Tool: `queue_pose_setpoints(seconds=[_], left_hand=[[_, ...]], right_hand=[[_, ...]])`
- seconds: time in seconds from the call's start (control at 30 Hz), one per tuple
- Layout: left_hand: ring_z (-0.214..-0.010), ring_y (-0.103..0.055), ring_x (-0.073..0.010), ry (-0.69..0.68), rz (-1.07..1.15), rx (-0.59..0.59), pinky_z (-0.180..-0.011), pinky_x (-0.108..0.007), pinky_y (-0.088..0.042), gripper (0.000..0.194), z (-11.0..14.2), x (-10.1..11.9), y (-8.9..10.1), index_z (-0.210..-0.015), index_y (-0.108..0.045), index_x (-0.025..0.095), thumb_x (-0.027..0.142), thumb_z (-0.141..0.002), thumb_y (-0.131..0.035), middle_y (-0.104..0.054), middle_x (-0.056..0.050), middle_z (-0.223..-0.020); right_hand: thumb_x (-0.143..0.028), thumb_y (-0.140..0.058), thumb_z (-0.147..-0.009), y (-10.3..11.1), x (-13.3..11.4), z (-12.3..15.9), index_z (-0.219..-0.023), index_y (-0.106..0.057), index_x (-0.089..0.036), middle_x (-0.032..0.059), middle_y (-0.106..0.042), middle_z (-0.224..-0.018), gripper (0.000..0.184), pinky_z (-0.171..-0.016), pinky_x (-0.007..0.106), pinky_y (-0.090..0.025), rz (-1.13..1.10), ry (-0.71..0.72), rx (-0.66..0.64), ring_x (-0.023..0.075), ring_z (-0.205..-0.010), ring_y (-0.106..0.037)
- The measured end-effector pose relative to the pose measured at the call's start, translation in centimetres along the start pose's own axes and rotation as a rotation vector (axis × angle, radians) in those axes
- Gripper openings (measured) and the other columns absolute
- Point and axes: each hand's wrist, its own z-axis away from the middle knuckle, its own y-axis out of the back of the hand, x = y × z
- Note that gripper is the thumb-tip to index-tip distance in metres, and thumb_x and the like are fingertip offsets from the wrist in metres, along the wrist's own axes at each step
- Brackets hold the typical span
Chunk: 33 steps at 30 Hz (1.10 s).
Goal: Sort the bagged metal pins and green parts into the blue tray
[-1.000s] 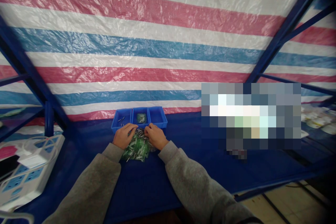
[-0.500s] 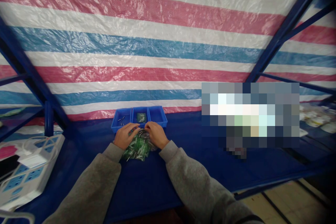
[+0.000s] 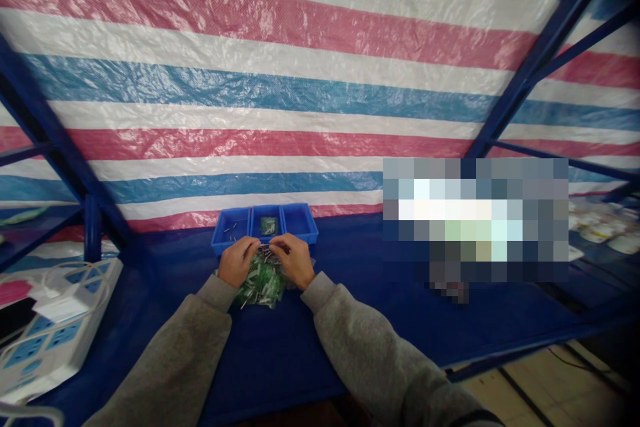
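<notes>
My left hand [image 3: 238,263] and my right hand [image 3: 296,261] meet over a heap of small green-and-clear packets [image 3: 263,285] mixed with thin metal pieces [image 3: 266,250]. Both are closed, thumb and fingers pinched at the far edge of the heap; what sits between the fingertips is too small to make out. Just beyond the fingers stands a blue three-part tray [image 3: 315,233]. A few slim metal pieces [image 3: 230,228] lie in its left compartment, and a green packet [image 3: 269,225] lies in the middle one.
Left of my arm lies a white power strip [image 3: 65,340] with cables and a white plug. The blue table [image 3: 390,333] runs right, towards a blurred-out patch. Blue metal frame bars [image 3: 530,73] and a striped plastic sheet [image 3: 300,100] rise behind.
My right fingers have shifted slightly left, and my left fingers have drawn in. The fingertips are now nearly together in a pinch above the heap.
</notes>
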Motion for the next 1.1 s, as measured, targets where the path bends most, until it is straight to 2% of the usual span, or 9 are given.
queue_pose_setpoints(seconds=[0.17, 0.37, 0.5, 0.7, 0.83, 1.0, 1.1], left_hand=[[-0.069, -0.059, -0.0138, 0.054, -0.016, -0.027, -0.067, -0.025, -0.044, 0.029, 0.07, 0.25, 0.25, -0.081, -0.059, 0.018, 0.033, -0.092, -0.037, -0.063, -0.002, -0.073], [-0.077, -0.059, -0.0145, -0.001, 0.083, -0.024, -0.067, -0.024, -0.046, 0.023, 0.11, 0.47, 0.29, -0.095, -0.057, 0.018, 0.037, -0.089, -0.046, -0.063, -0.004, -0.087], [-0.077, -0.059, -0.0147, -0.044, 0.050, -0.036, -0.071, -0.025, -0.045, 0.022, 0.07, 0.50, 0.25, -0.089, -0.058, 0.018, 0.034, -0.090, -0.043, -0.062, -0.003, -0.082], [-0.072, -0.058, -0.0135, -0.036, -0.014, -0.006, -0.068, -0.024, -0.043, 0.028, 0.01, 0.80, 0.64, -0.080, -0.058, 0.018, 0.032, -0.092, -0.038, -0.062, -0.003, -0.074], [-0.062, -0.056, -0.0121, -0.020, -0.055, -0.003, -0.062, -0.023, -0.042, 0.033, 0.12, 0.70, 0.74, -0.070, -0.058, 0.018, 0.032, -0.093, -0.037, -0.059, -0.001, -0.063], [-0.068, -0.060, -0.0125, -0.054, 0.022, 0.054, -0.065, -0.023, -0.046, 0.023, 0.18, 0.59, 0.68, -0.089, -0.061, 0.018, 0.036, -0.089, -0.046, -0.066, -0.003, -0.079], [-0.069, -0.061, -0.0122, -0.090, 0.052, 0.077, -0.066, -0.023, -0.047, 0.020, 0.16, 0.63, 0.60, -0.090, -0.062, 0.018, 0.035, -0.087, -0.051, -0.067, -0.002, -0.080]], right_hand=[[-0.024, -0.055, -0.085, 0.05, -0.44, 0.07, -0.083, -0.066, -0.019, 0.0020, -0.065, -0.079, 0.013, -0.070, 0.024, -0.044, -0.007, 0.010, 0.009, 0.0137, -0.073, -0.058], [-0.031, -0.049, -0.089, 0.07, -0.41, 0.11, -0.078, -0.063, -0.018, 0.0020, -0.063, -0.075, 0.022, -0.066, 0.023, -0.041, 0.023, -0.024, 0.004, 0.0135, -0.070, -0.056], [-0.032, -0.045, -0.091, 0.13, -0.51, 0.14, -0.076, -0.062, -0.017, 0.0017, -0.062, -0.073, 0.027, -0.065, 0.023, -0.040, 0.027, -0.033, -0.014, 0.0131, -0.068, -0.055], [-0.032, -0.053, -0.086, 0.12, -0.82, 0.25, -0.094, -0.063, -0.018, 0.0022, -0.063, -0.082, 0.019, -0.067, 0.023, -0.043, -0.031, -0.021, -0.003, 0.0134, -0.071, -0.057], [-0.031, -0.052, -0.086, 0.13, -1.06, 0.28, -0.087, -0.063, -0.019, 0.0024, -0.061, -0.078, 0.016, -0.068, 0.024, -0.044, 0.004, 0.021, -0.036, 0.0139, -0.070, -0.055], [-0.030, -0.046, -0.090, 0.18, -1.00, 0.25, -0.081, -0.062, -0.018, 0.0025, -0.061, -0.076, 0.022, -0.068, 0.024, -0.042, 0.043, 0.015, -0.012, 0.0137, -0.071, -0.055], [-0.031, -0.043, -0.091, 0.18, -0.88, 0.28, -0.076, -0.060, -0.018, 0.0021, -0.060, -0.073, 0.026, -0.067, 0.023, -0.041, 0.049, 0.011, -0.012, 0.0133, -0.070, -0.055]])
